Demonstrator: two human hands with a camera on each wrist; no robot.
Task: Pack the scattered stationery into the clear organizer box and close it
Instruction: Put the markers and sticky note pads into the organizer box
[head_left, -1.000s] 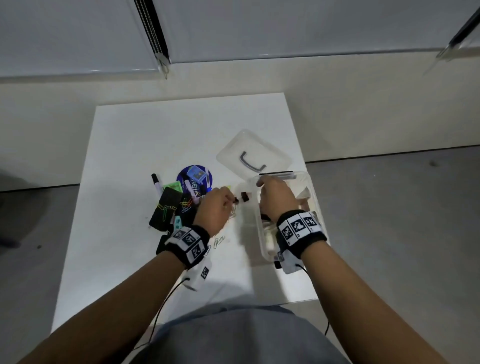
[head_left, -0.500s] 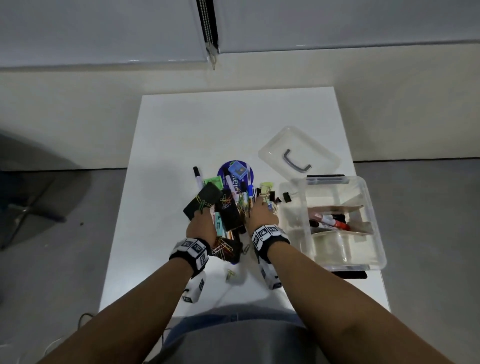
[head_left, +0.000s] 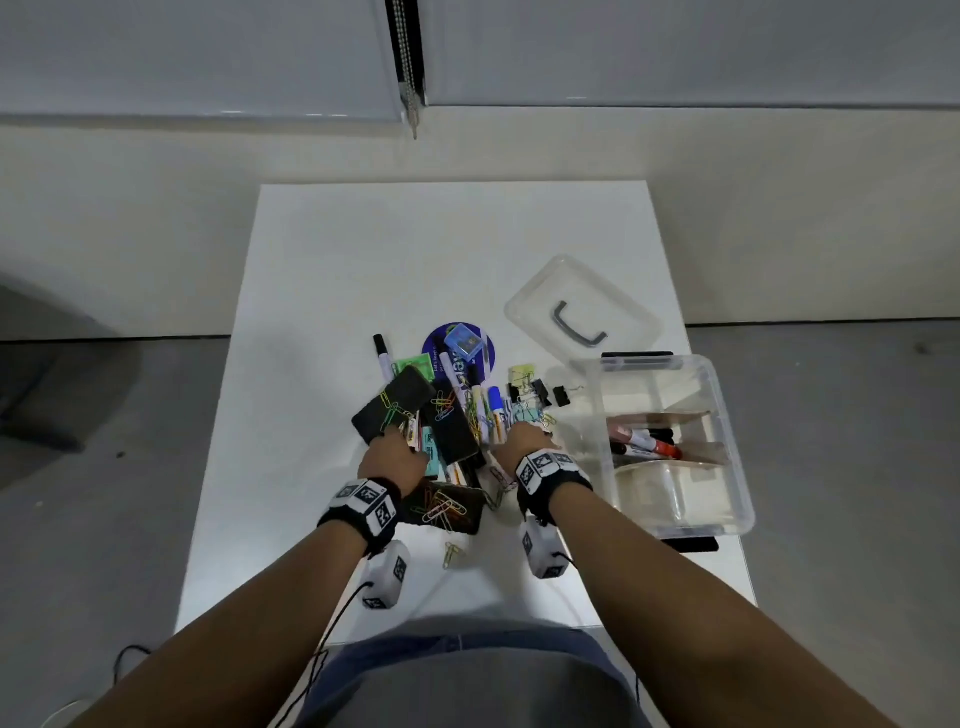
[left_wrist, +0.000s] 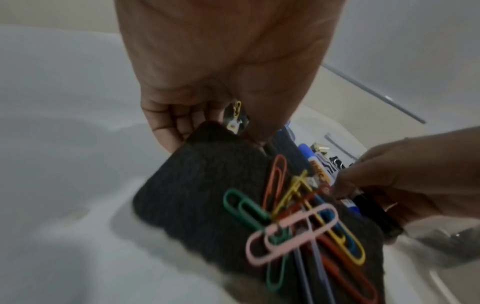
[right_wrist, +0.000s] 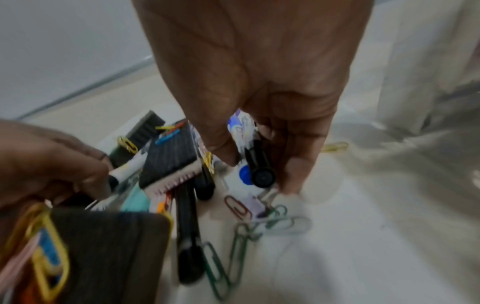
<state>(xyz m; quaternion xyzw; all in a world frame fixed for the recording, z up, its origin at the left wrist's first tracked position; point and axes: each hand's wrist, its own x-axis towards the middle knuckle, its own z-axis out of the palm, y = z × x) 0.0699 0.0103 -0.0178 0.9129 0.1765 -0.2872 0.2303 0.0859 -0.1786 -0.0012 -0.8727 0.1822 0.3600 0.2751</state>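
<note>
Hands back at the pile (head_left: 447, 415), away from the box (head_left: 727, 415) they worked at a second ago. Right hand (right_wrist: 259, 102) curls round a black marker (right_wrist: 257, 162); left hand (left_wrist: 221, 82) pinches something small, unclear what. Lid (head_left: 582, 317) off; packing far from done.

A heap of pens, felt erasers and paper clips (head_left: 447, 415) is gathered at the middle of the white counter (head_left: 322, 291). The clear plastic organizer box (head_left: 727, 415) is set just right of it, with markers (head_left: 649, 441) laid inside. The clear handled lid (head_left: 582, 317) is placed behind the box. Both hands are set on the heap's near edge.
</note>
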